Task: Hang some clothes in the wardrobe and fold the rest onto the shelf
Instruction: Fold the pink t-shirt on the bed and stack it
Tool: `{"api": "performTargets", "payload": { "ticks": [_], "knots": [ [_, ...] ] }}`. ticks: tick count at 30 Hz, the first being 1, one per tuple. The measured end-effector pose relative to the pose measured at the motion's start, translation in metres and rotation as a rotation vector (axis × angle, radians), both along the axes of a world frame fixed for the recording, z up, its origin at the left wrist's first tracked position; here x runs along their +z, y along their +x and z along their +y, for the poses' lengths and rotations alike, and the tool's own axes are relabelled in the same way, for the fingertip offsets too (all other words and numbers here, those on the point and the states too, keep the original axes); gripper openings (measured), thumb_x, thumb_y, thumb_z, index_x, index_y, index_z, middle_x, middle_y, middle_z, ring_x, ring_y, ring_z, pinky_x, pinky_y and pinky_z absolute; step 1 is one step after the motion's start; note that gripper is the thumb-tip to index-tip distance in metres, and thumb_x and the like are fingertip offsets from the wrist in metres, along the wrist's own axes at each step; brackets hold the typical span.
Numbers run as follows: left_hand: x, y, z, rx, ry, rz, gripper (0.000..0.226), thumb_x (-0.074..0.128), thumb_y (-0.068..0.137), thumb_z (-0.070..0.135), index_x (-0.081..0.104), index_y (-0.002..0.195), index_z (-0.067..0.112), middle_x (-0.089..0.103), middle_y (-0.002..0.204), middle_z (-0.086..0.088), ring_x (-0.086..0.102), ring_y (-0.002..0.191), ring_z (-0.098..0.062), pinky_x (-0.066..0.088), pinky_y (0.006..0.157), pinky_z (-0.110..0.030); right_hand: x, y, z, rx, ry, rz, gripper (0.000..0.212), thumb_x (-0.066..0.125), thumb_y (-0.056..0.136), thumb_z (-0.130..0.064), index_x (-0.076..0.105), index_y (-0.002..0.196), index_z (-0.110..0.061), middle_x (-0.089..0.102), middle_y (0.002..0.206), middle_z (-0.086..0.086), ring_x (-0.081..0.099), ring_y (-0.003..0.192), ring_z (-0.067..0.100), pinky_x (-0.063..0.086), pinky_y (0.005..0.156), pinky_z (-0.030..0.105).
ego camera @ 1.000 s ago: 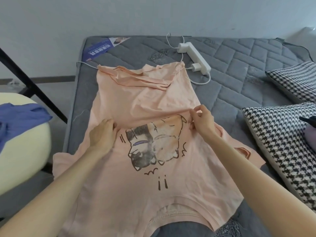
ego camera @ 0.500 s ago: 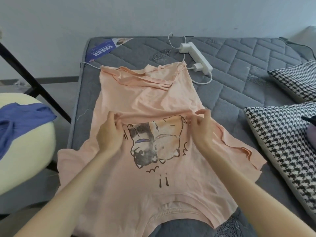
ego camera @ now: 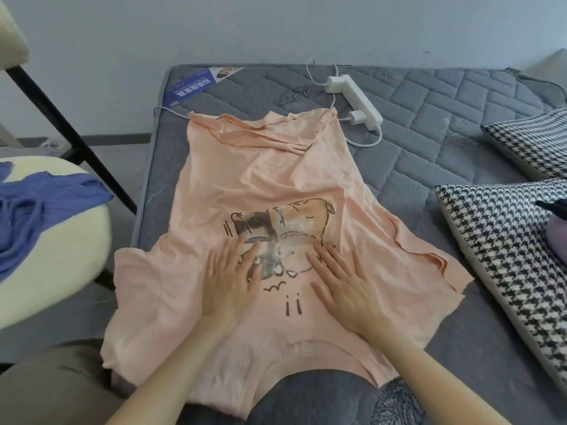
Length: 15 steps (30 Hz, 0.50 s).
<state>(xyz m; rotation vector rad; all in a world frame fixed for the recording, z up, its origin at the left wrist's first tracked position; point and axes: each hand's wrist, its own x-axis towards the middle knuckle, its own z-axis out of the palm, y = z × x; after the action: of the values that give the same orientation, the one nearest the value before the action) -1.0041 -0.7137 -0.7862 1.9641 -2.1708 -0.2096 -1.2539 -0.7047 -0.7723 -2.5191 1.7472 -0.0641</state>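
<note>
Head view looks down on a peach T-shirt that lies spread on the grey quilted mattress, with the neckline near the person and the far hem bunched in folds. The left hand and the right hand both rest flat on the shirt, fingers straight and a little spread, gripping nothing. Their fingertips touch the near part of the cartoon print. The two hands are near each other but apart. Just beyond the shirt's far edge a white power strip lies on the mattress. On the right lies a houndstooth pillow, with a second pillow behind it. On the left a blue garment lies on a cream chair seat.
</note>
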Motion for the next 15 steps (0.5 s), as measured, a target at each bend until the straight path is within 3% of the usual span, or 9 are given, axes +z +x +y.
{"api": "performTargets", "payload": {
  "ticks": [5, 8, 12, 15],
  "knots": [
    [-0.001, 0.052, -0.001, 0.182, 0.008, -0.023, 0.062, 0.011, 0.092, 0.046, 0.025, 0.150, 0.029, 0.019, 0.158, 0.001, 0.014, 0.146, -0.017, 0.000, 0.118, -0.033, 0.004, -0.009, 0.004, -0.115, 0.046, 0.011, 0.054, 0.007, 0.097, -0.059, -0.003, 0.149, -0.048, -0.010, 0.158, -0.023, -0.015, 0.148, 0.016, -0.009, 0.118, 0.051],
    [0.003, 0.065, -0.003, 0.247, 0.022, -0.009, 0.066, 0.012, 0.091, 0.047, 0.034, 0.148, 0.021, 0.025, 0.156, -0.001, 0.020, 0.145, -0.019, -0.002, 0.115, -0.031, 0.004, -0.002, 0.008, -0.151, 0.021, -0.042, 0.054, 0.010, 0.098, -0.055, 0.002, 0.150, -0.046, -0.009, 0.159, -0.022, -0.016, 0.148, 0.018, -0.007, 0.119, 0.050],
    [0.003, 0.078, 0.004, 0.224, 0.015, 0.004, 0.068, 0.003, 0.091, 0.047, 0.019, 0.152, 0.022, 0.007, 0.159, 0.005, 0.003, 0.147, -0.013, -0.014, 0.114, -0.026, 0.000, 0.017, 0.020, -0.050, -0.174, -0.263, 0.045, 0.035, 0.100, -0.023, 0.046, 0.143, -0.015, 0.035, 0.153, 0.002, 0.021, 0.146, 0.022, 0.023, 0.117, 0.045],
    [0.005, 0.094, 0.020, 0.270, 0.006, 0.078, 0.055, 0.005, 0.099, 0.045, 0.002, 0.152, 0.031, -0.011, 0.158, 0.012, -0.013, 0.144, -0.005, -0.023, 0.110, -0.026, -0.004, 0.054, 0.023, 0.099, -0.174, -0.387, 0.041, 0.040, 0.098, -0.015, 0.053, 0.136, -0.008, 0.048, 0.145, 0.003, 0.035, 0.141, 0.021, 0.030, 0.114, 0.040]
  ]
}}
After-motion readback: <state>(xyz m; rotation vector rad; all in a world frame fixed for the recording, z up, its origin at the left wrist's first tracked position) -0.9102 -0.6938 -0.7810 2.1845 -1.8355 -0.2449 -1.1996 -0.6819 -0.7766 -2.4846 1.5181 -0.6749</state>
